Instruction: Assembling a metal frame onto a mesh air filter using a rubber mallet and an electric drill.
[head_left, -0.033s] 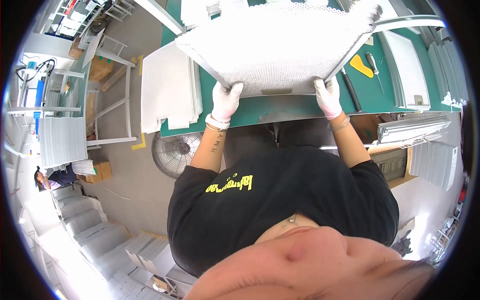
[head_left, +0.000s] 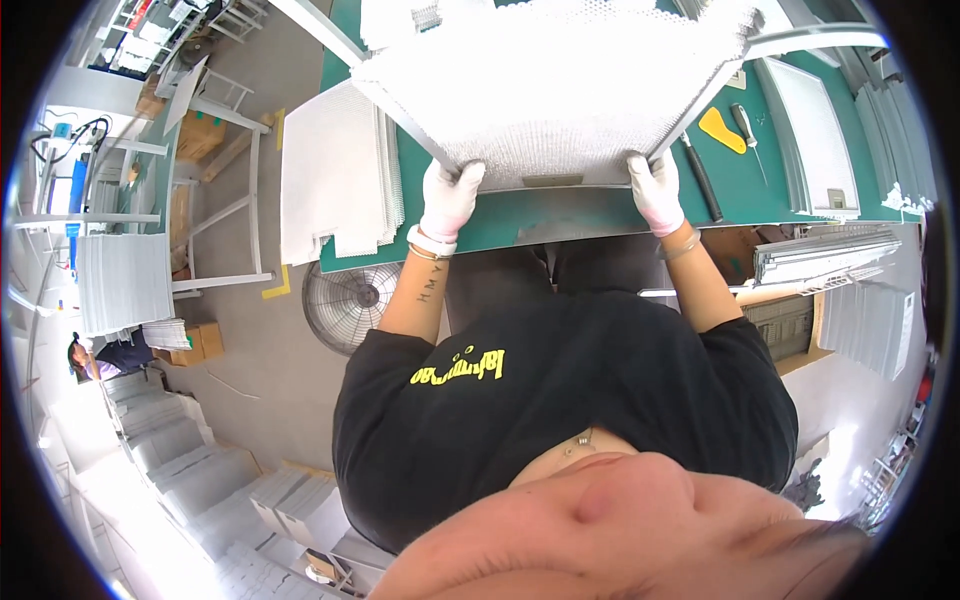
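A framed metal mesh panel [head_left: 560, 95], like a filter, is held tilted above the green work table, its near edge towards me. My left hand [head_left: 450, 200], in a white glove, is closed on the panel's near left corner, with the thumb on top. At the near right corner my right hand [head_left: 656, 195], also gloved, grips the frame the same way. A small grey plate [head_left: 553, 181] sits at the middle of the near edge. The fingers under the frame are hidden. Glare washes out much of the mesh.
White mesh sheets [head_left: 335, 175] are stacked on the table's left side. Right of the panel lie a black-handled tool [head_left: 703, 178], a yellow scraper [head_left: 722, 131], a screwdriver [head_left: 745, 125] and stacked framed panels [head_left: 815, 140]. A floor fan [head_left: 352, 300] stands below the table edge.
My left hand and forearm have shifted very slightly to the left. Both hands keep their grip on the mesh panel.
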